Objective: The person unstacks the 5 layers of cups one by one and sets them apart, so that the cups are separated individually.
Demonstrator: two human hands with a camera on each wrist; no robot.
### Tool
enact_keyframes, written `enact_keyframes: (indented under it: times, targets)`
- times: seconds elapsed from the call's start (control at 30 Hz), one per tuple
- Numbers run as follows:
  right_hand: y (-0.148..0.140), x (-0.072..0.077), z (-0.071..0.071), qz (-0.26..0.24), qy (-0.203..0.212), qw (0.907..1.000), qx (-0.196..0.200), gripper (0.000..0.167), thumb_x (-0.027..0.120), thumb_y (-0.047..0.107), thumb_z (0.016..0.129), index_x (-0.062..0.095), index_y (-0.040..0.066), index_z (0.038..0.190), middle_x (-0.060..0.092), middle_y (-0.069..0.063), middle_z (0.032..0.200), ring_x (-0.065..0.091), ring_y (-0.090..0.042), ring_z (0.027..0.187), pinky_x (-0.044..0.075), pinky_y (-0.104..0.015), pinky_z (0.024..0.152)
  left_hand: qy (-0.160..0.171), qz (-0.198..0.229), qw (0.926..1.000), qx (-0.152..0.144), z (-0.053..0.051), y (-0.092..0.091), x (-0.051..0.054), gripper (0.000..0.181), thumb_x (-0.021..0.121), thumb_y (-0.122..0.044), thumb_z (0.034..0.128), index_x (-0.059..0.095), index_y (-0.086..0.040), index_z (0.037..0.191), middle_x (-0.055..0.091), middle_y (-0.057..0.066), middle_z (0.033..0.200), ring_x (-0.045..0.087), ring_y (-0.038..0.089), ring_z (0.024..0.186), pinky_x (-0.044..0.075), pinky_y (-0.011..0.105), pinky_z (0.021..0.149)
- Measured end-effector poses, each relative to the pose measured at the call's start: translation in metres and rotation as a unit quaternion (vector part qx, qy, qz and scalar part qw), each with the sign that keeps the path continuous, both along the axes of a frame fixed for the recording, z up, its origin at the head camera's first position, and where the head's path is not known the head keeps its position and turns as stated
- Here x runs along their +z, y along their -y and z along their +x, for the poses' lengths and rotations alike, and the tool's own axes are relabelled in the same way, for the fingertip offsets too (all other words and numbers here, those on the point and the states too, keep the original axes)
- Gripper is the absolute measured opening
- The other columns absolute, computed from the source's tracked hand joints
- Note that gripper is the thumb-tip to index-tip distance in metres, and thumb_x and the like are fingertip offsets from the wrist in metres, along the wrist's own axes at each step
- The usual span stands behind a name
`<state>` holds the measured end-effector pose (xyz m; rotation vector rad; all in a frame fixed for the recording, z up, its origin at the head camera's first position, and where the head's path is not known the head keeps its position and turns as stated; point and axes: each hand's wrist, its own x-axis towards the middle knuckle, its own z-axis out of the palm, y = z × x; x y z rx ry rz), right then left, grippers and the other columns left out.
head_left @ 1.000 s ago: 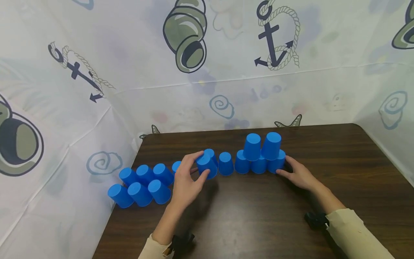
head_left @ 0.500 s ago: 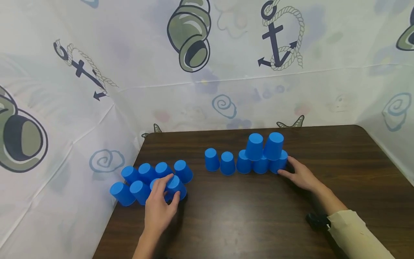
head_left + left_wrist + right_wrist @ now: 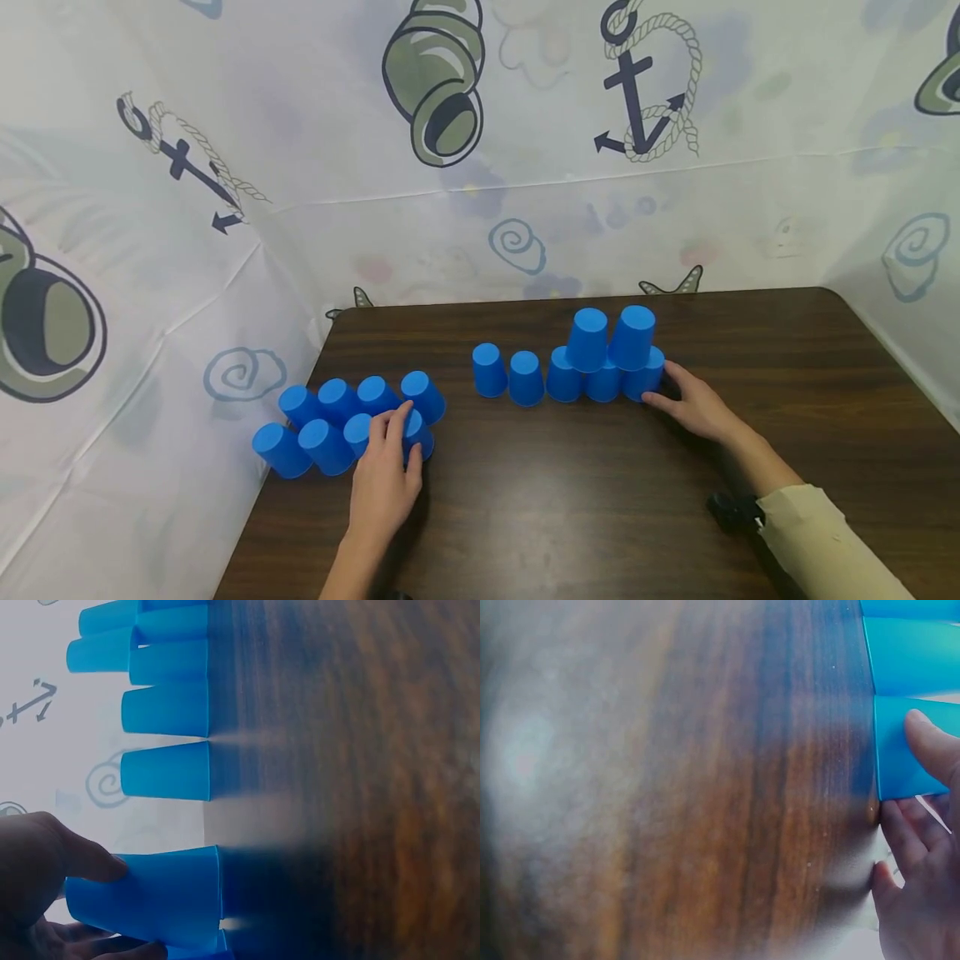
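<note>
- Patterned cloth (image 3: 315,100) drapes the walls around the dark table (image 3: 540,517); clock positions below run from the table's middle, as the person faces it.
- The change: the left hand (image 3: 384,483) has swung from beside the pair (image 3: 526,379) at 11 o'clock to the left block (image 3: 337,402) at 9 to 10, taking a cup along.
- That held cup (image 3: 165,896) is upside down at the front row's 3 o'clock end, thumb and fingers pinching its sides. I can't tell whether it bears fully on the table.
- By my count the block now makes eight, four to a row; this placement looks all but done.
- The right hand (image 3: 697,406) hasn't shifted: thumb and fingers grip the end cup (image 3: 643,375), at 1 o'clock.
- The stack (image 3: 602,383), toward 12 to 1, is unchanged, two cups on three, seemingly steadied by that hand.
</note>
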<state>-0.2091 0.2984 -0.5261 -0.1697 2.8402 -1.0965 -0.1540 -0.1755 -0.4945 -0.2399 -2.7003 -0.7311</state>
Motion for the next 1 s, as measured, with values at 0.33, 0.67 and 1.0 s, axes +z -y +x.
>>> enact_keyframes:
  times: [0.33,0.67,1.0]
  targets:
    - [-0.001,-0.002,0.0,-0.005,-0.006,1.0,0.005,0.077,0.059,0.044,0.097,0.028,-0.004,0.149,0.034,-0.033,0.148,0.029,-0.054,0.135,0.026,-0.07,0.104,0.009,-0.002,1.0,0.0,-0.002,0.0,-0.003,0.066,0.073,-0.009,0.0875,0.042,-0.015,0.146,0.045,0.018,0.133,0.063,0.037,0.104,0.056,0.054,0.08]
    - [-0.001,-0.001,0.0,-0.003,-0.003,1.0,0.003,0.078,0.058,0.046,0.097,0.028,-0.003,0.15,0.033,-0.032,0.149,0.029,-0.053,0.136,0.026,-0.07,0.105,-0.018,-0.018,0.9996,0.013,0.003,-0.004,0.007,0.071,0.079,-0.017,0.0833,0.043,-0.014,0.145,0.042,0.019,0.14,0.06,0.041,0.11,0.053,0.056,0.083]
    - [0.0,0.0,0.0,-0.002,-0.001,1.0,0.003,0.079,0.058,0.045,0.097,0.027,-0.004,0.15,0.032,-0.032,0.149,0.029,-0.053,0.136,0.026,-0.069,0.105,-0.128,0.007,0.9917,-0.007,0.002,-0.022,0.032,0.062,0.077,-0.018,0.0844,0.051,-0.015,0.14,0.049,0.014,0.137,0.063,0.033,0.105,0.057,0.049,0.076]
